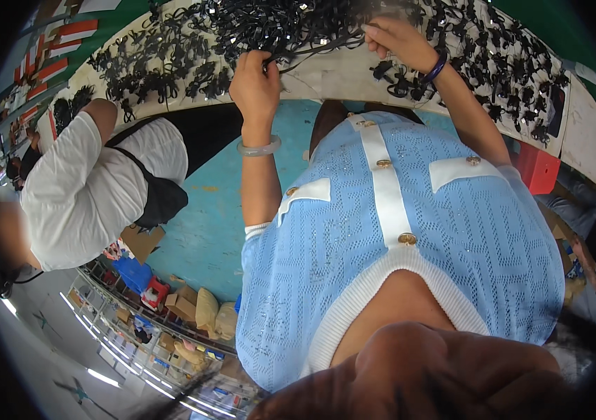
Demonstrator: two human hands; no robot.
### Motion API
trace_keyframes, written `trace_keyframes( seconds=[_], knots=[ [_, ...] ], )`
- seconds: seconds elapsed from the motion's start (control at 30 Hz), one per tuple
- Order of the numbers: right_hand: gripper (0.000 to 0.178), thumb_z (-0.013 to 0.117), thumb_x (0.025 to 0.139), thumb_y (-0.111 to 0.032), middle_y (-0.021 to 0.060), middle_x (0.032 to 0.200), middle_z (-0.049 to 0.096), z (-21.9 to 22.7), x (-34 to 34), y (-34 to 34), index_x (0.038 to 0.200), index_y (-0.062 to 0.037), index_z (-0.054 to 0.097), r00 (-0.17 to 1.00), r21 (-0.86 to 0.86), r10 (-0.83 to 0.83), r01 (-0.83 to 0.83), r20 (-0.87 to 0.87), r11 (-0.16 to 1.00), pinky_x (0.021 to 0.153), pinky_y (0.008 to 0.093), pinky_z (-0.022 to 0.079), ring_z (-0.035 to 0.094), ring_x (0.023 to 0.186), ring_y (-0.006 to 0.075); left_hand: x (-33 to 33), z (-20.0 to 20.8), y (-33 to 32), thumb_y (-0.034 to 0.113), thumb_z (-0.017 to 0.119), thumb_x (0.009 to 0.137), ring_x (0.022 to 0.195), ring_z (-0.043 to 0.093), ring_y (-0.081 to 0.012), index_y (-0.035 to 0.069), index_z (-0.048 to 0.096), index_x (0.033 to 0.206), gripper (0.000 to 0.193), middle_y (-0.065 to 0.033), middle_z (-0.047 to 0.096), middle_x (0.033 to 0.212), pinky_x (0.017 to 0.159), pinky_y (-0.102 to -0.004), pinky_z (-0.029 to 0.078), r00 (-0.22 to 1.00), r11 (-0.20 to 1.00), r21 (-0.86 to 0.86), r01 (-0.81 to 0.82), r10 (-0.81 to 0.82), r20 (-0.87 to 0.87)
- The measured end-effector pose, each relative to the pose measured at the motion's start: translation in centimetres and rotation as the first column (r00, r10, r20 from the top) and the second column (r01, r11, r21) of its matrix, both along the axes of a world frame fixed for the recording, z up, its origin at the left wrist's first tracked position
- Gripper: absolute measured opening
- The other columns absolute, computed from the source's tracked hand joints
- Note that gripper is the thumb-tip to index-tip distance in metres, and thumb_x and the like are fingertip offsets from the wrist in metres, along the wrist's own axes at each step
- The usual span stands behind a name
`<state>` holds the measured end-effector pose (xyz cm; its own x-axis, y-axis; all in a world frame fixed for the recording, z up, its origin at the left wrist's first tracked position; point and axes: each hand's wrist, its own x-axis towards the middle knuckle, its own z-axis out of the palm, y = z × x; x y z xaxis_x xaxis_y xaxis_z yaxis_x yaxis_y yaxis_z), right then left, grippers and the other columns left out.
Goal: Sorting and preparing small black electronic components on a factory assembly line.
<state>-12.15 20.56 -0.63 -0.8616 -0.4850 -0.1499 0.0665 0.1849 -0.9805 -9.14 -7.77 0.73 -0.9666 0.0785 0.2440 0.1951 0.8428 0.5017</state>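
Holding a black strap (319, 51) stretched between left hand (256, 82) and right hand (399, 43), in a closed, pinching grip on both sides, toward the table's (333, 80) near edge, apparently to keep it straight and singled out from the dark heap (270, 29) beyond. Spread toward both side edges in small black bundles (147, 85), likely against tangling.

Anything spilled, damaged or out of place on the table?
Nothing plainly stands out. The heap of black straps on the pale table is tangled; one held strap spans from left hand to right hand. Details are too small to check for damage.
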Motion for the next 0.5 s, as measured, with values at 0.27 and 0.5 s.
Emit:
trace_keyframes(
  seconds=[0.27, 0.5],
  knots=[
    [0.032, 0.047, 0.095, -0.031, -0.0001, 0.07, 0.055, 0.5, -0.1, -0.1, 0.083, -0.0031, 0.056, 0.997, 0.068, -0.078, 0.078, -0.014, 0.995, 0.054, 0.0192, 0.043, 0.049, 0.056, 0.0051, -0.9, -0.2, -0.4, 0.01, 0.064, 0.069, 0.073, 0.056, -0.0296, 0.009, 0.059, 0.078, 0.011, -0.0075, 0.056, 0.075, 0.059, -0.0403, 0.045, 0.988, 0.988, -0.146, 0.04, -0.061, -0.143],
    [0.032, 0.043, 0.096, -0.032, 0.0009, 0.07, 0.053, -0.3, 1.0, -0.9, 0.083, -0.0039, 0.052, 0.995, 0.022, -0.067, 0.066, 0.077, 0.998, 0.055, 0.0203, 0.043, 0.05, 0.058, 0.0067, -0.3, -0.8, -1.3, 0.01, 0.066, 0.067, 0.071, 0.056, -0.0305, 0.01, 0.059, 0.08, 0.015, -0.0093, 0.056, 0.077, 0.06, -0.0414, 0.043, 0.972, 0.975, -0.211, 0.063, -0.107, -0.208]
  ],
)
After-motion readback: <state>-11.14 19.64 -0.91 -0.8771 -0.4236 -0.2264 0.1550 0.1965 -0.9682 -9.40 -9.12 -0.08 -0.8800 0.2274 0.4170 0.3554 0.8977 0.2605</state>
